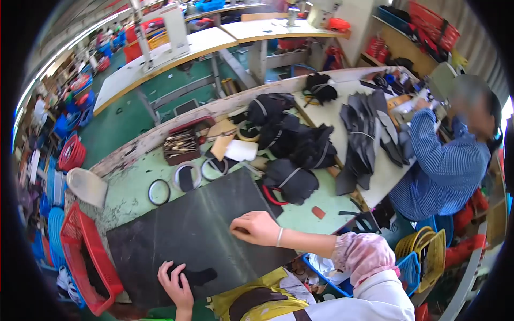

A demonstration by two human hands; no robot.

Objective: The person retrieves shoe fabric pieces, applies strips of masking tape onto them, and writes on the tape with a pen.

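Note:
A large dark board [176, 230] lies across the near part of the green table. My left hand [176, 283] rests at its near edge, fingers spread and apart. Just right of those fingers is a small black cut piece [202, 276], lying flat and hard to tell from the dark surface. Over the right half of the board is my right hand [258, 228], its fingers curled together; whatever is in them, if anything, is hidden. Beyond the board sit rolls of tape [187, 176] and a black ring [159, 192].
Tied black bundles [292, 182] and stacked dark strips [364, 134] fill the right side. A box of tools [182, 147] stands at the back. A red basket [88, 257] is at the left edge. A person in a striped shirt [441, 155] works at the right.

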